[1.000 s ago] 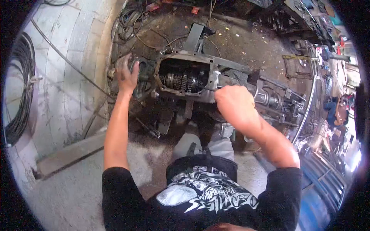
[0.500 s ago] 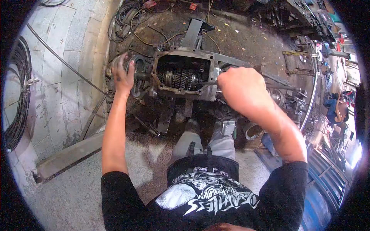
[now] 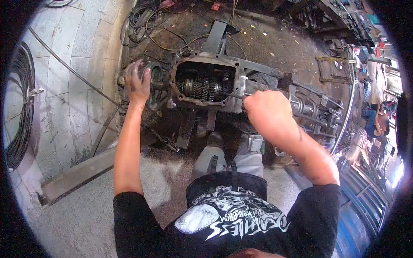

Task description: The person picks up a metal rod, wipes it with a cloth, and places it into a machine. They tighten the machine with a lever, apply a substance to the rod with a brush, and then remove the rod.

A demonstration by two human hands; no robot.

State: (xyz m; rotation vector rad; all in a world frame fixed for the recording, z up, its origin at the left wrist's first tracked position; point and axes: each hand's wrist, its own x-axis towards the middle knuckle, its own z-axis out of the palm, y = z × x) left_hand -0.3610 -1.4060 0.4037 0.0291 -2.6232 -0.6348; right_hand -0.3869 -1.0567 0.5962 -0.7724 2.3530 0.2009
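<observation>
A gearbox housing [image 3: 204,55] with its top opening uncovered lies in front of me, a row of metal gears [image 3: 202,89] showing inside. My left hand [image 3: 137,82] grips the rim of a round metal flange [image 3: 155,86] on the shaft at the housing's left end. At the right end, my right hand [image 3: 267,107] is closed in a fist around a dark metal rod [image 3: 235,95]. The rod's thin end reaches over the edge toward the gears; the rest is hidden by the fist.
A metal stand leg [image 3: 215,38] rises behind the housing. Shafts and a cylindrical part [image 3: 304,107] extend to the right. Coiled cable [image 3: 20,103] lies on the left, and a metal beam [image 3: 81,174] crosses the floor. Another person [image 3: 379,124] sits at far right.
My right fist has shifted downward, toward me, with the rod, uncovering more of the parts at right. My left hand stays on the flange, almost unmoved.
</observation>
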